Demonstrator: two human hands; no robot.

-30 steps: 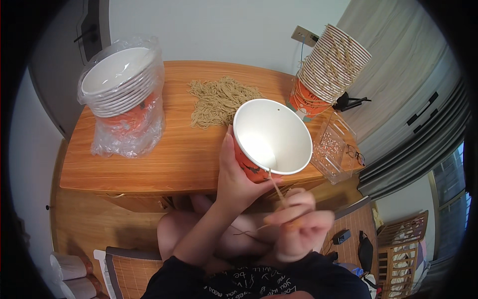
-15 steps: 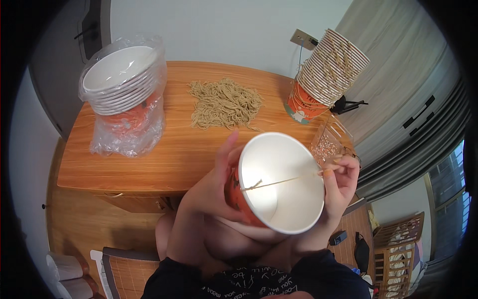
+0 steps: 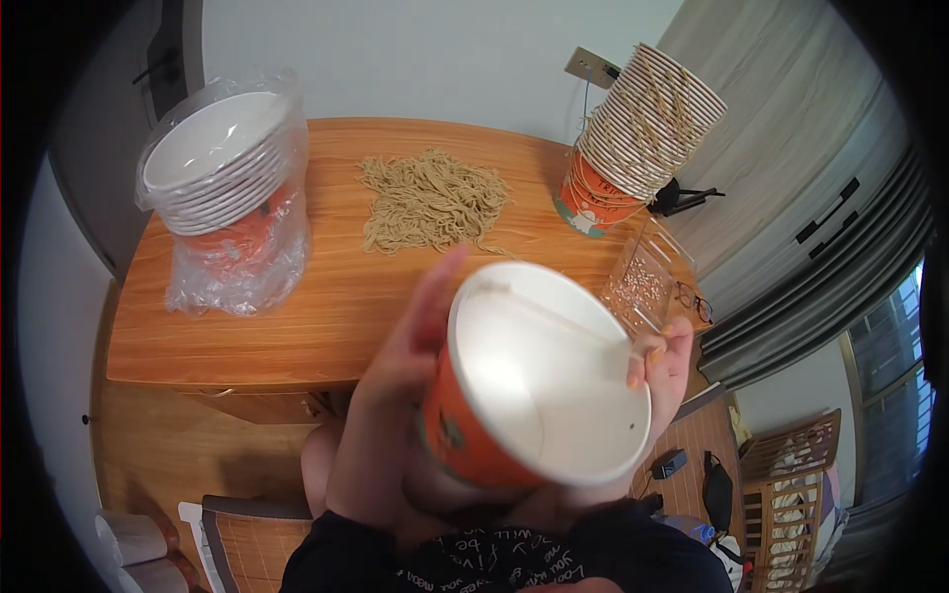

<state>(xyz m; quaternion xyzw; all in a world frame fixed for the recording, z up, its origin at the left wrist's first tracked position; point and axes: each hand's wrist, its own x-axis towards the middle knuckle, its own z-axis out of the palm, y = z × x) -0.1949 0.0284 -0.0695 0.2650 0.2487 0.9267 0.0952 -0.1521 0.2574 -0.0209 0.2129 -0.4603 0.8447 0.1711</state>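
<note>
Two hands: left [image 3: 407,344] against bucket [image 3: 534,381]; right [image 3: 664,364] pinching cord [image 3: 570,320]

Home, looks like a bedroom. Desk [image 3: 326,296] just beyond the grip of the left hand [image 3: 403,358] on the bucket [image 3: 465,415]; door [image 3: 114,148] far left of that grip; glasses [image 3: 703,310] right; curtain [image 3: 791,321], window [image 3: 887,346] farther right; slatted frame [image 3: 784,485] with cloth [image 3: 829,494] nearer the body, well right.

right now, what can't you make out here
In the head view:
String: motion blur hides its detail.
Bucket: underside hidden by its own wall.
Left hand: thumb hidden by the bucket.
Bits in the clear tray: too small to count.
Door: cut off by the upper edge.
</note>
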